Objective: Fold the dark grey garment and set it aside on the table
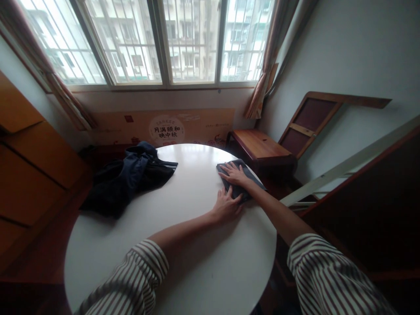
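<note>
One dark folded cloth [236, 191] lies near the far right edge of a round white table [183, 197], smooth flat top, slight glare. Looks like thin matte fabric, folded into a rough rectangle; one corner pokes out past the hands toward the table edge.

Right hand [233, 173] is flat on top of the cloth, fingers open and spread, nothing pinched. Left hand [225, 206] is open too, palm down, fingertips on the cloth's near edge, heel of the hand on bare tabletop. Neither hand grips; both just press flat. The two hands sit just beside each other.

Striped sleeves, left [131, 275] and right [328, 275], are pushed up the forearms, with brown-and-white stripes.

Left on the table, well apart from the hands: a loose heap of dark blue and black clothing [131, 179], crumpled, hanging partly over the table edge.

Past the table: a low wooden bench [259, 146] with a glossy reddish top, a wood-framed panel [311, 118] leaning on the wall, and a printed card [166, 129] under a barred window [164, 43]. An orange wooden cabinet [33, 175] stands at left.
</note>
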`<action>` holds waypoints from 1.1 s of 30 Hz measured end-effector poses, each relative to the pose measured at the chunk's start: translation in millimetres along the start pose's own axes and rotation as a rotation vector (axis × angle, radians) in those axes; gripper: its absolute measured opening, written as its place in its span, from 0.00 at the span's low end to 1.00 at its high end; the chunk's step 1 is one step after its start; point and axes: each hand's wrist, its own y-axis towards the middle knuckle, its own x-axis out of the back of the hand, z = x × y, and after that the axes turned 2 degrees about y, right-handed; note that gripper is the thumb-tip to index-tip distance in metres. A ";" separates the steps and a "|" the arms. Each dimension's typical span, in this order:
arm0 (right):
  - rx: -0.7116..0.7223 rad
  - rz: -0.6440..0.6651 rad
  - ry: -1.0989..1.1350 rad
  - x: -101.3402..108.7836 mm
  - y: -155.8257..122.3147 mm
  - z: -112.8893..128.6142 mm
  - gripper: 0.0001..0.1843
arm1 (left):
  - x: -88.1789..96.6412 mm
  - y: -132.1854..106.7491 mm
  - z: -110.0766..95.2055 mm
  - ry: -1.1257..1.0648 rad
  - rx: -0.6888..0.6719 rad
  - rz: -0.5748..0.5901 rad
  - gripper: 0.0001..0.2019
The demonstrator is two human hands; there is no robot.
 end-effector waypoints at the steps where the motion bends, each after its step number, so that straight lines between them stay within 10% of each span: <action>1: -0.017 0.020 -0.010 1.3 3.5 1.1 0.37 | -0.1 -0.1 -0.3 0.010 0.004 0.011 0.26; 10: -0.176 0.097 -0.058 15.5 30.0 24.0 0.37 | 7.2 -21.0 -11.5 0.068 -0.086 0.047 0.27; 18: 0.200 -0.341 0.046 -15.6 -5.5 114.7 0.22 | 58.0 -90.6 34.5 -0.005 -0.206 -0.004 0.14; 29: 0.302 -0.267 0.172 -50.1 -35.3 131.2 0.12 | 153.3 -144.0 209.6 0.445 0.546 -0.622 0.15; 33: 0.324 -0.234 0.216 -49.4 -34.0 128.8 0.12 | 164.9 -159.4 238.0 0.561 0.939 -0.556 0.36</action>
